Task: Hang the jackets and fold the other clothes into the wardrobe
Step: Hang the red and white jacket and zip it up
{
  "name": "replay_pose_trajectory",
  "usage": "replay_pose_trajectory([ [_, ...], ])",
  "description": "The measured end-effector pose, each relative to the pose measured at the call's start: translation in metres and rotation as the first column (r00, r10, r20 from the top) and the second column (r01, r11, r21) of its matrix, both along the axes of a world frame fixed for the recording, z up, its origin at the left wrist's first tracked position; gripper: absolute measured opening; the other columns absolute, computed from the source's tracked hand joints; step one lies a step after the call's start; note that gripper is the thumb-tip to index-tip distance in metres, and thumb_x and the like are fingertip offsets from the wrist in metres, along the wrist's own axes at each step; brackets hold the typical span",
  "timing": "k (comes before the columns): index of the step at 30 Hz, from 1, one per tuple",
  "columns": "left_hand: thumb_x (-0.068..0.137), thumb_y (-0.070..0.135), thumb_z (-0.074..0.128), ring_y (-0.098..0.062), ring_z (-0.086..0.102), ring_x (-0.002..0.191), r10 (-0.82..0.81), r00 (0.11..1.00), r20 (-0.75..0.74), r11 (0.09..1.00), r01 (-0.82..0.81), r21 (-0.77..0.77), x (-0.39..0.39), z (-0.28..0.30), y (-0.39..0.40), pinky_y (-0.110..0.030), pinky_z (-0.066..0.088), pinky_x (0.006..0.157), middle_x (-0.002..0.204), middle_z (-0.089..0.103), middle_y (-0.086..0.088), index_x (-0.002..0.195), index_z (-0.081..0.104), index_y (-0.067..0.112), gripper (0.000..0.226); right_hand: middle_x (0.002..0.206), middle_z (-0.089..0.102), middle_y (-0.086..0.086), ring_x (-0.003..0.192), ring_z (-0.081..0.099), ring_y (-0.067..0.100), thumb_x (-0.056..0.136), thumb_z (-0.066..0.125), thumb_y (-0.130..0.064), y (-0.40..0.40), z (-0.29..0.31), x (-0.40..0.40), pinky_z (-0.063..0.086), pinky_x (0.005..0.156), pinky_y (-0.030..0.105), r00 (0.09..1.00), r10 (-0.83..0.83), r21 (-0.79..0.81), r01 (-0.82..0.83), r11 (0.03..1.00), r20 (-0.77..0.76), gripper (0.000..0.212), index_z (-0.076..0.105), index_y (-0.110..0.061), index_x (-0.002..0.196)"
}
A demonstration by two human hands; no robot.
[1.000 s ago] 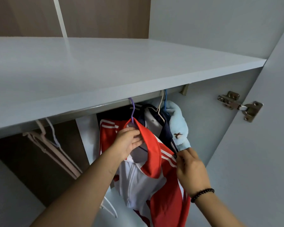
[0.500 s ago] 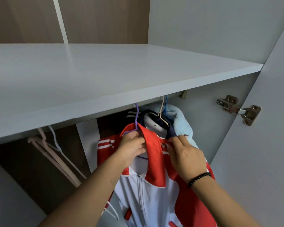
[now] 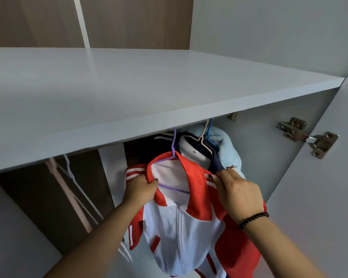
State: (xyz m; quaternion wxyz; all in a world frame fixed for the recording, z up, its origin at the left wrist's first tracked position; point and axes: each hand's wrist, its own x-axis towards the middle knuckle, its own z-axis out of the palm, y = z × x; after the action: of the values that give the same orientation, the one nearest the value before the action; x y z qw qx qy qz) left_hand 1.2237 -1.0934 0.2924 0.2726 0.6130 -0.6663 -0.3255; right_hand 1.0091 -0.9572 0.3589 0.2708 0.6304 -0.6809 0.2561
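Note:
A red and white zip jacket hangs on a purple hanger whose hook goes up behind the shelf edge. My left hand grips the jacket's left collar and shoulder. My right hand pinches the right shoulder by the white stripes. Behind it hang a navy and white jacket on a cream hanger and a light blue fleece garment on a blue hanger. The rail itself is hidden by the shelf.
A wide grey shelf juts out above the hanging space. Empty pink and white hangers dangle at the left. The open door with a metal hinge stands at the right. A white upright panel divides the compartments.
My right hand rose from the jacket's lower right side to its right shoulder. The left hand slid from the hanger's neck to the left collar. The jacket now hangs squarer, its front facing me.

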Motion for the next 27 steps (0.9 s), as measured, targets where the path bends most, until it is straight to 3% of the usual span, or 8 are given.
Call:
replay_pose_trajectory([
  [3, 0.093, 0.019, 0.051, -0.019, 0.066, 0.048, 0.063, 0.993, -0.102, 0.998, -0.063, 0.01, 0.013, 0.013, -0.01, -0.023, 0.048, 0.051, 0.051, 0.066, -0.008, 0.063, 0.058, 0.011, 0.032, 0.066, 0.063, 0.003, 0.042, 0.057, 0.028, 0.088, 0.063, -0.028, 0.001, 0.001, -0.005, 0.037, 0.03, 0.029, 1.0, 0.013, 0.029, -0.014, 1.0, 0.005, 0.024, 0.067, -0.013, 0.069],
  [8, 0.077, 0.025, 0.052, -0.028, 0.045, 0.05, 0.254, 0.961, -0.111, 0.851, -0.277, -0.446, 0.029, 0.059, -0.038, -0.031, 0.031, 0.054, 0.047, 0.041, -0.007, 0.05, 0.036, 0.01, 0.034, 0.067, 0.057, -0.002, 0.057, 0.058, 0.028, 0.09, 0.064, -0.021, -0.002, -0.006, -0.009, 0.036, 0.044, 0.029, 0.978, 0.015, 0.166, -0.051, 0.985, 0.21, 0.016, 0.061, -0.013, 0.076],
  [11, 0.076, 0.018, 0.063, -0.022, 0.045, 0.052, 0.127, 0.992, -0.004, 0.862, -0.113, -0.494, 0.005, 0.07, -0.038, -0.027, 0.034, 0.059, 0.048, 0.045, 0.001, 0.056, 0.045, 0.015, 0.027, 0.067, 0.051, 0.0, 0.069, 0.054, 0.03, 0.097, 0.049, -0.025, -0.008, -0.02, -0.019, 0.035, 0.057, 0.035, 0.868, -0.073, 0.25, -0.059, 0.967, 0.491, 0.026, 0.056, -0.011, 0.077],
  [13, 0.076, 0.001, 0.065, -0.02, 0.058, 0.072, -0.077, 0.997, 0.015, 0.89, 0.076, -0.449, -0.014, 0.067, -0.034, -0.022, 0.042, 0.07, 0.072, 0.064, -0.002, 0.085, 0.063, 0.012, 0.015, 0.06, 0.051, -0.002, 0.066, 0.049, 0.027, 0.097, 0.047, -0.029, -0.007, -0.028, -0.024, 0.027, 0.058, 0.033, 0.802, -0.144, 0.3, -0.045, 0.953, 0.579, 0.033, 0.053, -0.014, 0.068],
  [16, 0.078, -0.014, 0.052, -0.018, 0.064, 0.095, -0.374, 0.911, -0.173, 0.897, 0.307, -0.317, -0.034, 0.064, -0.025, -0.023, 0.048, 0.092, 0.099, 0.069, -0.006, 0.095, 0.066, 0.013, 0.035, 0.052, 0.044, -0.01, 0.06, 0.046, 0.02, 0.097, 0.047, -0.027, -0.006, -0.034, -0.022, 0.021, 0.055, 0.03, 0.781, -0.169, 0.335, -0.054, 0.941, 0.601, 0.039, 0.046, -0.016, 0.06],
  [19, 0.078, 0.012, 0.053, -0.028, 0.063, 0.099, -0.38, 0.879, -0.289, 0.918, 0.319, -0.236, -0.044, 0.065, -0.022, -0.041, 0.045, 0.096, 0.097, 0.07, -0.013, 0.088, 0.066, 0.007, 0.017, 0.051, 0.043, -0.008, 0.052, 0.04, 0.012, 0.095, 0.046, -0.025, -0.005, -0.033, -0.022, 0.022, 0.052, 0.03, 0.793, -0.216, 0.367, -0.01, 0.93, 0.57, 0.039, 0.04, -0.018, 0.056],
  [22, 0.083, 0.031, 0.058, -0.03, 0.063, 0.094, -0.343, 0.9, -0.269, 0.933, 0.294, -0.207, -0.044, 0.065, -0.024, -0.039, 0.046, 0.088, 0.089, 0.069, -0.013, 0.084, 0.065, 0.005, 0.027, 0.053, 0.049, -0.001, 0.055, 0.047, 0.022, 0.093, 0.05, -0.019, 0.007, -0.039, -0.025, 0.026, 0.054, 0.032, 0.844, -0.168, 0.331, -0.011, 0.944, 0.509, 0.036, 0.039, -0.018, 0.059],
  [27, 0.094, 0.014, 0.059, -0.023, 0.063, 0.086, -0.248, 0.967, -0.058, 0.894, 0.205, -0.398, -0.046, 0.062, -0.022, -0.019, 0.041, 0.073, 0.084, 0.068, -0.004, 0.082, 0.073, 0.009, 0.019, 0.054, 0.051, -0.003, 0.047, 0.053, 0.018, 0.084, 0.057, -0.013, 0.034, -0.054, -0.016, 0.034, 0.042, 0.024, 0.935, 0.068, 0.22, -0.153, 0.963, 0.349, 0.027, 0.042, -0.017, 0.062],
])
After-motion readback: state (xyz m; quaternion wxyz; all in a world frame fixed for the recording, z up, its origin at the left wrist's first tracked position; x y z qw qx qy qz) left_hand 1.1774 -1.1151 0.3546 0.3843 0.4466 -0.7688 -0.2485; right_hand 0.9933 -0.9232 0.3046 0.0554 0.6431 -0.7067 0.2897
